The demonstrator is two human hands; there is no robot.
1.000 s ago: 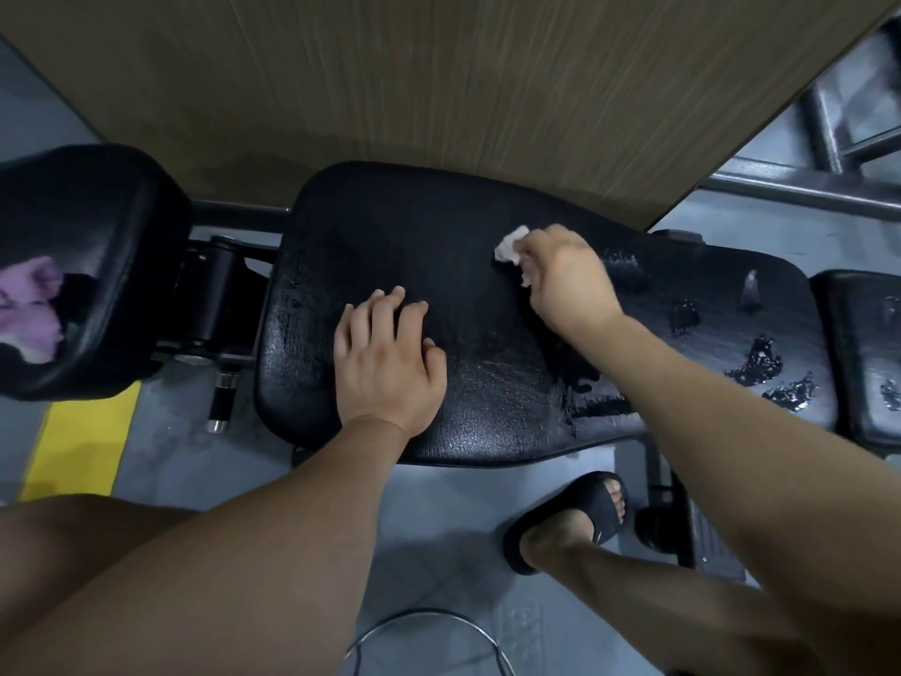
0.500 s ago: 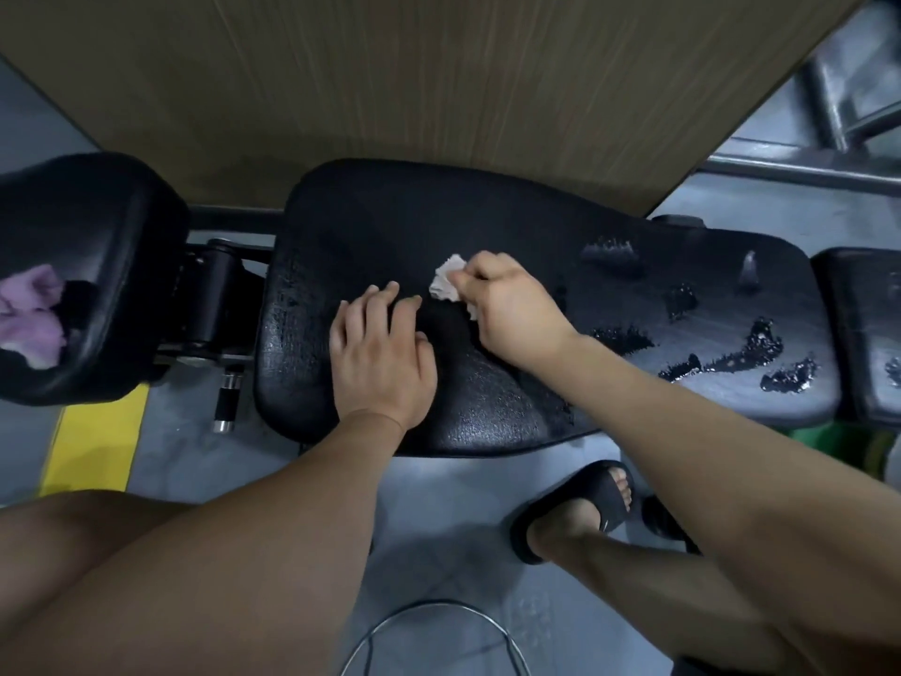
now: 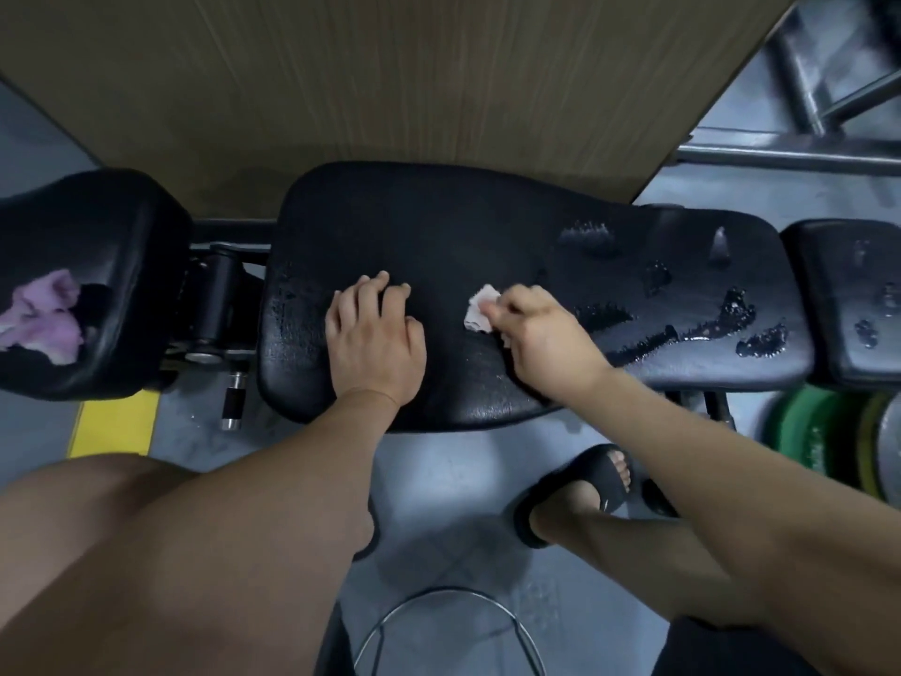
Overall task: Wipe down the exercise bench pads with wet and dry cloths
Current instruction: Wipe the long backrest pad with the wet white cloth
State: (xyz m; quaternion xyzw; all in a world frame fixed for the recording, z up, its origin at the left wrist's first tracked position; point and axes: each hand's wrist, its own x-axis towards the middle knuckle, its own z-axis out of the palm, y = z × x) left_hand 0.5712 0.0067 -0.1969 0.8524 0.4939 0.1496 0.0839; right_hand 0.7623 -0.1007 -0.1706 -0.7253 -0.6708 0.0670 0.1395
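A long black bench pad (image 3: pixel 439 226) runs across the middle of the view. My left hand (image 3: pixel 375 339) rests flat on its near left part, fingers straight. My right hand (image 3: pixel 546 339) grips a small wadded whitish cloth (image 3: pixel 480 309) and presses it on the pad just right of the left hand. Puddles and streaks of water (image 3: pixel 682 334) lie on the pad's right half. A pink cloth (image 3: pixel 44 314) lies on a second black pad (image 3: pixel 122 236) at the left. A third pad (image 3: pixel 848 295) at the right edge carries a few drops.
A wooden panel (image 3: pixel 390 80) stands behind the bench. Grey metal frame bars (image 3: pixel 790 158) cross the upper right. Green and yellow weight plates (image 3: pixel 824 441) lean at the right. My sandalled foot (image 3: pixel 585 490) is on the grey floor, and a metal ring (image 3: pixel 448 622) sits below.
My right hand swept the cloth from the pad's far middle toward the left hand, then back a little to the right. The left hand stayed put.
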